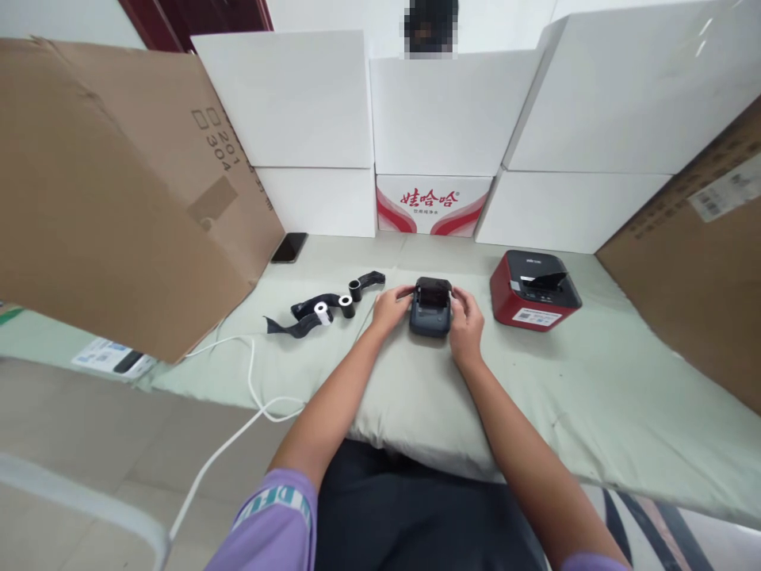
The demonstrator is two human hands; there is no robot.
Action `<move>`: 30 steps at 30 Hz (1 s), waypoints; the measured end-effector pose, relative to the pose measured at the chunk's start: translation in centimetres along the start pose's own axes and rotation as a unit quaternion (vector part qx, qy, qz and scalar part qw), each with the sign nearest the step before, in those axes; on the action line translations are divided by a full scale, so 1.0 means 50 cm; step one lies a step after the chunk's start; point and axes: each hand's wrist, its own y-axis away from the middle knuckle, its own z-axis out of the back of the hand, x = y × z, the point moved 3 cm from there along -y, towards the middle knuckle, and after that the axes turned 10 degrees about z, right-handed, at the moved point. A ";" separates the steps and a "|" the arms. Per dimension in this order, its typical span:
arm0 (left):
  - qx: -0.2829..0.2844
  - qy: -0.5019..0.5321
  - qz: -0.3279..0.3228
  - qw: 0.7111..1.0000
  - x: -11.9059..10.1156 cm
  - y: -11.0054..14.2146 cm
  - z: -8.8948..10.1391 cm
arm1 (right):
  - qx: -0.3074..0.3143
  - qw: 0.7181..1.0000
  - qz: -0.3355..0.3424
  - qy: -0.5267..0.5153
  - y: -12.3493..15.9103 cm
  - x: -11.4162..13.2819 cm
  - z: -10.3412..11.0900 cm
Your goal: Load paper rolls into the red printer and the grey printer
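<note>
A small dark portable label printer (430,323) lies on the green cloth in front of me, with a glossy black part at its top. My left hand (390,308) grips its left side, fingertips at the upper left edge. On the opposite side my right hand (467,323) holds the right edge with bent fingers. Left of the printer are small rolls with dark strips trailing from them: a black roll (355,291), a roll with a white end (346,306) and a white roll (323,313). To the right stands a red and black box-shaped printer (533,290).
White boxes (437,119) form a wall at the back, and a person's head shows above it. Large cardboard sheets (119,182) flank both sides. A phone (289,247) lies at the back left. A white cable (252,373) hangs over the front edge.
</note>
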 end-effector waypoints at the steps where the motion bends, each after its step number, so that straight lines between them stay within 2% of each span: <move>1: 0.001 0.002 -0.001 1.000 0.002 -0.001 -0.001 | 0.020 1.000 0.005 -0.007 -0.005 -0.006 -0.004; 8: 0.000 -0.015 0.010 1.000 0.001 -0.001 -0.002 | 0.113 0.993 -0.034 0.030 -0.044 -0.060 -0.018; 11: -0.001 -0.023 0.010 1.000 -0.006 0.003 0.000 | 0.129 0.990 -0.011 0.055 -0.057 -0.058 -0.003; 13: -0.003 -0.027 0.003 1.000 -0.010 0.005 0.001 | 0.148 0.982 0.009 0.114 -0.073 -0.048 0.008; 16: -0.004 -0.032 -0.004 0.999 -0.010 0.004 0.001 | 0.207 0.950 0.016 0.233 -0.109 -0.030 0.008; 20: -0.002 -0.034 -0.002 0.999 -0.006 0.001 0.000 | 0.317 0.880 -0.006 0.355 -0.152 -0.007 -0.022; 22: -0.006 -0.042 0.003 0.999 -0.005 0.000 -0.001 | 0.350 0.852 -0.007 0.390 -0.161 0.003 -0.038; 30: -0.015 -0.060 0.000 0.998 -0.004 -0.001 -0.003 | 0.340 0.813 0.006 0.474 -0.158 0.032 -0.070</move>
